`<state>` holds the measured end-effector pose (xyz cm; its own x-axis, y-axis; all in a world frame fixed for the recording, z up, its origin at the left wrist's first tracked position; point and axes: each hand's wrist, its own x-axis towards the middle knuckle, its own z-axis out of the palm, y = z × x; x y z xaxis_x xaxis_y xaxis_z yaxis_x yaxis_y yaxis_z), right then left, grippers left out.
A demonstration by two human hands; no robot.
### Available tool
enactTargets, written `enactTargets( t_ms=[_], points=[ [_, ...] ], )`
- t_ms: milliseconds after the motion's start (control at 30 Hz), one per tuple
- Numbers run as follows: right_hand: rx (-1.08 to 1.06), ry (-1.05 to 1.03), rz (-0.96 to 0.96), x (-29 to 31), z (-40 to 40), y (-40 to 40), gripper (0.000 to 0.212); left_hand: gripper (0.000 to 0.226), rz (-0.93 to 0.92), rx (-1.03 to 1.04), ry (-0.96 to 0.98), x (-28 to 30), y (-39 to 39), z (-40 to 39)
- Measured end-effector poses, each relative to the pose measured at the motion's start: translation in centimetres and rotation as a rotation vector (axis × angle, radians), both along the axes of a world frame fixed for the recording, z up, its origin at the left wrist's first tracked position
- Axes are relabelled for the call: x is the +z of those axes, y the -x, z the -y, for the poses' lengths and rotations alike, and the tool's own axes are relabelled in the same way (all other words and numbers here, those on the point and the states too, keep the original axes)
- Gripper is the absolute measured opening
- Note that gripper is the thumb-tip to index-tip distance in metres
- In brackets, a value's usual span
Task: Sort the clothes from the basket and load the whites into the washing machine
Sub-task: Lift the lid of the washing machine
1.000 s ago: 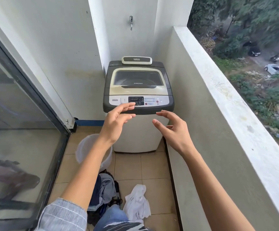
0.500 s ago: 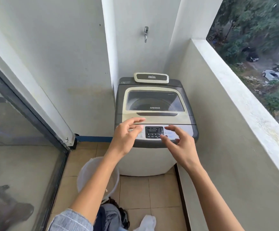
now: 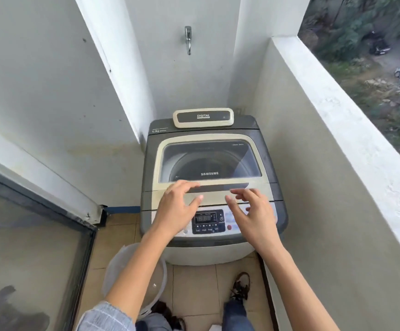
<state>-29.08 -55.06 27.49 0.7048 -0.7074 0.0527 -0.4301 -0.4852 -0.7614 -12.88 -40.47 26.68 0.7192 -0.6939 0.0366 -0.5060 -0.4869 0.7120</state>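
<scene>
With both hands, left [image 3: 173, 209] and right [image 3: 253, 217], open and empty over the shut lid [image 3: 208, 163], we should hook its front handle [image 3: 218, 187] and lift evenly.

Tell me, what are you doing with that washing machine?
A person stands on a balcony in front of a top-loading washing machine and reaches both hands toward its lid. The left hand and right hand hover with loose fingers just above the lid's front edge, holding nothing. The lid is closed and no clothes are in the hands. A pale bucket sits on the tiled floor to the left of the machine.
</scene>
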Motion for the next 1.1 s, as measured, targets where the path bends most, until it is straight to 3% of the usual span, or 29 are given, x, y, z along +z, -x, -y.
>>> enactTargets(
  t_ms=[200,400,500,800,1100],
  points=[
    [0.238,0.110,-0.107,-1.5,6.9,-3.3,0.038,0.049,0.155,0.018,-0.223,-0.9,-0.7,6.8],
    [0.445,0.097,-0.304,-4.0,9.8,-6.6,0.048,0.031,0.200,-0.005,-0.427,-2.1,-1.7,9.0],
    [0.488,0.119,-0.382,-5.5,10.4,-7.8,0.048,0.039,0.169,-0.020,-0.493,-3.0,-2.7,8.7],
    [0.463,0.199,-0.543,-8.1,10.3,-10.9,0.045,0.041,0.104,-0.102,-0.526,-6.0,-6.0,8.7],
    [0.541,0.057,-0.679,-9.0,11.7,-12.5,0.031,0.023,-0.072,-0.167,-0.541,-8.0,-8.5,7.9]
  ],
)
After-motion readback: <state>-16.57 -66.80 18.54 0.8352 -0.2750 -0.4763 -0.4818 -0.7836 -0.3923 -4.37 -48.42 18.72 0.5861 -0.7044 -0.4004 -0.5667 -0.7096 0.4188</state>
